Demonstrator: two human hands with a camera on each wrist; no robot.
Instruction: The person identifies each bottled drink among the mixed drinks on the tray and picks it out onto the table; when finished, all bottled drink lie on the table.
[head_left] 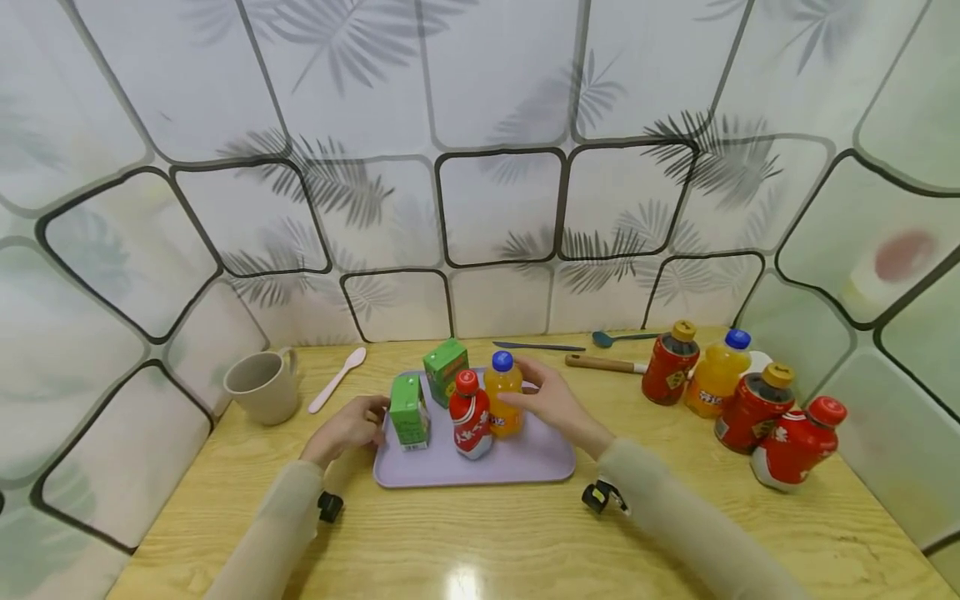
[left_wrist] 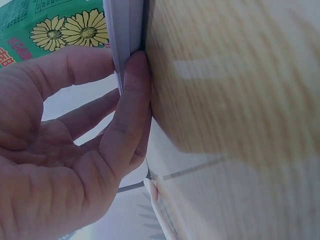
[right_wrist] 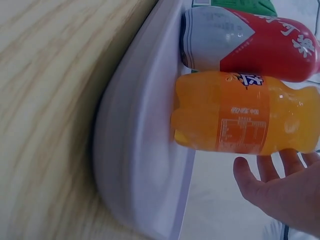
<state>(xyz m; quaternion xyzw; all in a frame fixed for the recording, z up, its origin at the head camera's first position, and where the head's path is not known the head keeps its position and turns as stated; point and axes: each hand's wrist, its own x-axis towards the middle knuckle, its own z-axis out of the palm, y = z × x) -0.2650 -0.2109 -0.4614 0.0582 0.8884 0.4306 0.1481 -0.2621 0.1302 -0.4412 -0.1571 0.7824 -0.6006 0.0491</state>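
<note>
On a pale purple tray [head_left: 465, 473] stand an orange soda bottle [head_left: 503, 398] with a blue cap, a red-and-white bottle [head_left: 470, 417] and two green drink cartons [head_left: 408, 410], [head_left: 447, 372]. My left hand [head_left: 351, 429] pinches the tray's left rim; in the left wrist view its fingers [left_wrist: 131, 95] lie on both sides of the edge. Beside the orange bottle, my right hand [head_left: 551, 400] has its fingers spread and loosely bent. The right wrist view has those fingertips [right_wrist: 242, 164] right at the side of the upright orange bottle [right_wrist: 220, 115].
A beige mug [head_left: 262, 392] and a pink spoon [head_left: 339, 379] are at the left. Several bottles, among them a red one with a gold cap [head_left: 670, 367], stand at the right. Behind the tray lie a dark knife [head_left: 538, 346], a teal spoon [head_left: 604, 339] and a wooden-handled utensil [head_left: 603, 363].
</note>
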